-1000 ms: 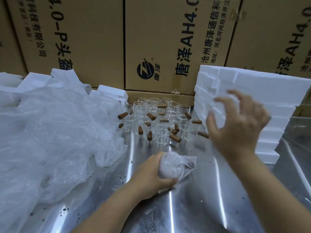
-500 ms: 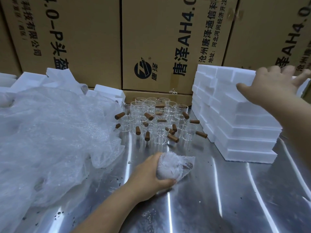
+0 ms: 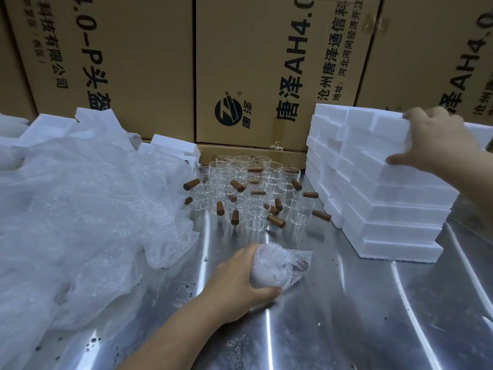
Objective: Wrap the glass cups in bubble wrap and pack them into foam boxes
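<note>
Wrapped glass cup (image 3: pixel 280 265): a rounded bundle of bubble wrap lying on the steel tabletop (image 3: pixel 346 303), near the front centre, with a loose flap of wrap pointing right and a brownish patch showing through it. The left hand (image 3: pixel 240 281) holds it from the left side. Its grip is closed round the bundle, thumb along the near underside and fingers over the far top.

Right hand (image 3: pixel 437 145): raised at the right, on the topmost foam box (image 3: pixel 373 126) of a stack of foam boxes (image 3: pixel 386 217). Its grip clasps that box at the near right corner, fingers curled over the upper edge and thumb pressed on the side face. The stack stands on the tabletop, well apart from the bundle.

Glass cups (image 3: pixel 248 188): a cluster of clear, unwrapped cups standing upright behind the bundle, between the stack and a large crumpled heap of bubble wrap (image 3: pixel 80 209) that covers the left of the tabletop. Brown cylindrical pieces (image 3: pixel 237 186) project among the cups at various angles; whether they are fixed to the glass cannot be told.

Background: white foam pieces (image 3: pixel 53 124) behind the heap, and a wall of printed cardboard cartons (image 3: pixel 253 62) across the rear.
</note>
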